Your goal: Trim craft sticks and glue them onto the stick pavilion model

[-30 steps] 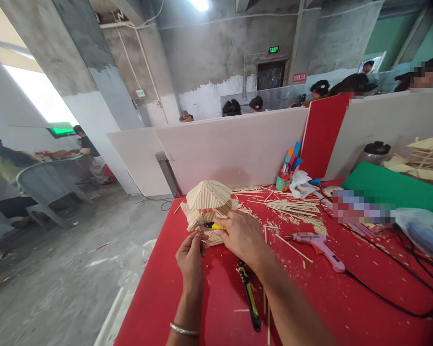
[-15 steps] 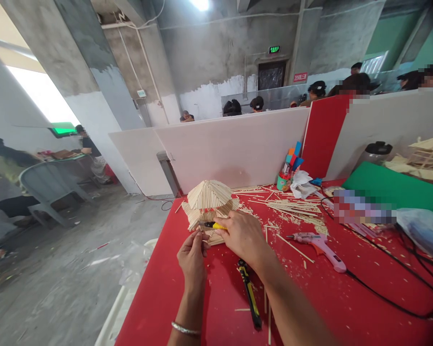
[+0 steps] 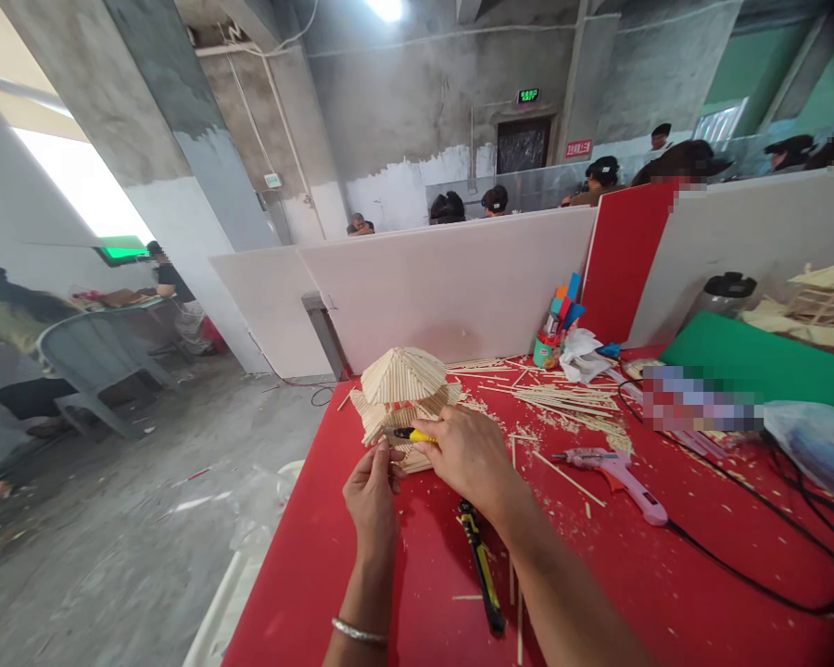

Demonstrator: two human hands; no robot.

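My right hand (image 3: 469, 454) grips a yellow-and-black cutting tool (image 3: 417, 435), probably a utility knife, with its grey metal end pointing left. Just below that end, my left hand (image 3: 373, 486) is closed, thumb and fingers pinched on something small that I cannot make out. Directly beyond both hands stands a model pavilion (image 3: 403, 375) made of pale wooden sticks, with a cone-shaped roof above a wider lower tier. My hands hide part of its base. A second black-and-yellow hand tool (image 3: 483, 570) lies on the red table (image 3: 423, 593) below my right hand.
A pink glue gun (image 3: 618, 477) with a black cord lies to the right. Loose wooden sticks (image 3: 562, 398) and chips spread behind it. A green cup of tools (image 3: 548, 350) stands by the white partition (image 3: 445, 287). A green board (image 3: 764, 361) leans at right.
Both hands, the held tool and the model stay almost in place; my left hand shifts very slightly. In the background, people's heads move a little.
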